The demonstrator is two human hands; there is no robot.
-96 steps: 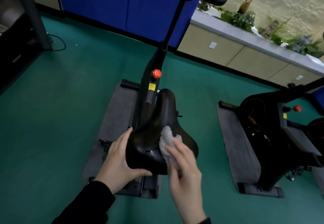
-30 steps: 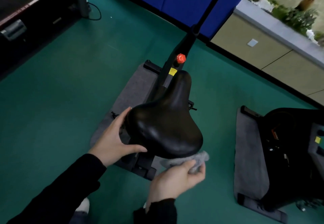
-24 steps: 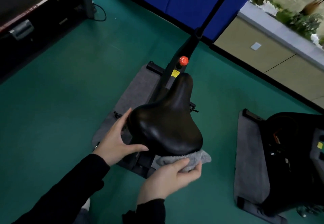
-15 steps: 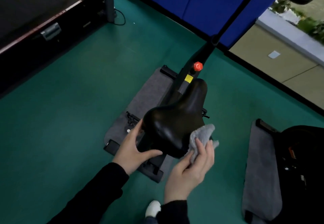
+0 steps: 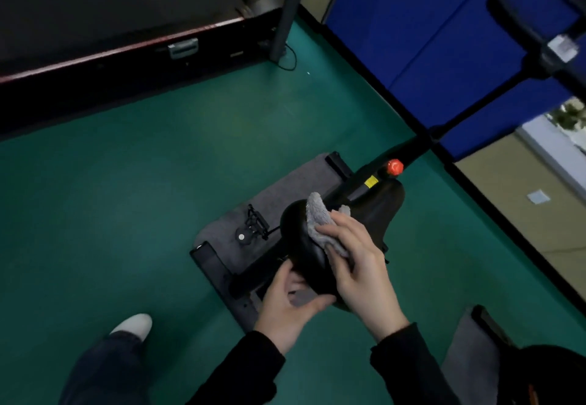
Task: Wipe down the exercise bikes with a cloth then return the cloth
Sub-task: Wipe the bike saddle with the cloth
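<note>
The nearest exercise bike (image 5: 409, 151) stands on a grey mat (image 5: 285, 189), with its black saddle (image 5: 380, 208) in the middle of the view. My right hand (image 5: 358, 265) lies on top of the saddle and holds a bunched grey cloth (image 5: 317, 217) against its left side. The cloth sticks out past my fingertips. My left hand (image 5: 285, 300) grips the saddle's rear edge from below, with the thumb across the rim. A red knob (image 5: 394, 167) sits on the frame just beyond the saddle's nose. The handlebar (image 5: 513, 14) reaches into the top right.
A second bike (image 5: 551, 373) on its own mat (image 5: 466, 350) shows at the bottom right. A treadmill (image 5: 95, 24) fills the top left. Blue partitions (image 5: 428, 24) and beige cabinets (image 5: 523, 189) line the far side. My white shoe (image 5: 133, 325) stands on the green floor, and a pedal (image 5: 253, 224) juts left.
My right hand carried the cloth from under the saddle's rear edge, up its right side and across the top to the left. My left hand slid back to the rear rim. My view swung left.
</note>
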